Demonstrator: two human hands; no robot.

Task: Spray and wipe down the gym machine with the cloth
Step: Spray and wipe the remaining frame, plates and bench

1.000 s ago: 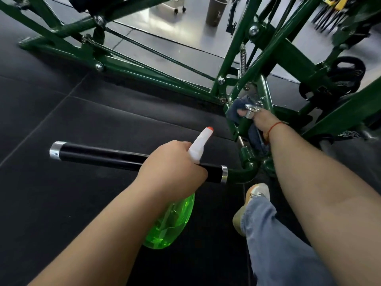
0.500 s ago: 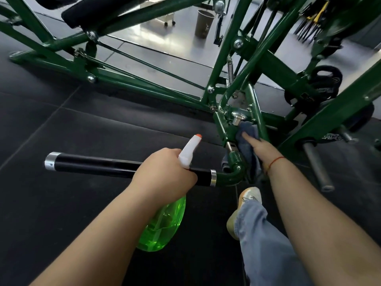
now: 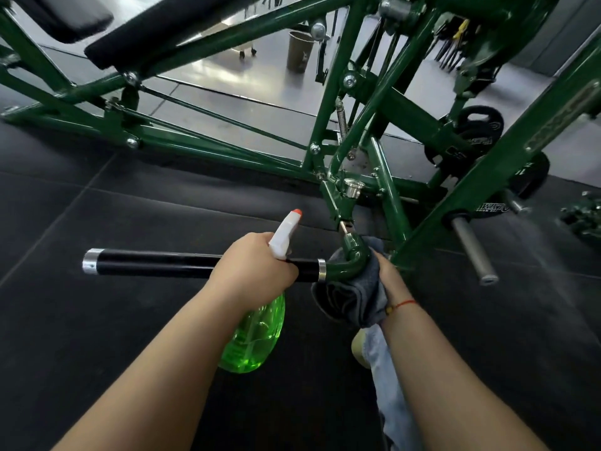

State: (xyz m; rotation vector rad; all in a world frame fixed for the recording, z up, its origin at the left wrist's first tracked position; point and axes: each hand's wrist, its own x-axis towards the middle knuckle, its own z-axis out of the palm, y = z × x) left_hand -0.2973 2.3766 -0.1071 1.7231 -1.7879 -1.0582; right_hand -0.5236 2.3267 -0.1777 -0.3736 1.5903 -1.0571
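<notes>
The dark green gym machine frame (image 3: 227,151) fills the upper view. Its black handle bar (image 3: 153,264) with chrome end caps sticks out to the left from a curved green elbow (image 3: 353,260). My left hand (image 3: 253,271) grips a green spray bottle (image 3: 255,333) with a white trigger head and orange nozzle tip, held just in front of the bar. My right hand (image 3: 388,278) grips a grey cloth (image 3: 353,299) wrapped against the underside and right side of the green elbow.
Black rubber floor mats (image 3: 97,336) lie below. A steel weight peg (image 3: 473,252) juts out at right, with black weight plates (image 3: 478,131) behind it. A brown bin (image 3: 299,50) stands on the shiny floor beyond. My jeans leg (image 3: 390,385) and shoe are beneath my right arm.
My right hand has brought the cloth down from the upper bracket by the chrome knob to the curved elbow at the handle's base. The left hand and bottle kept their place by the bar.
</notes>
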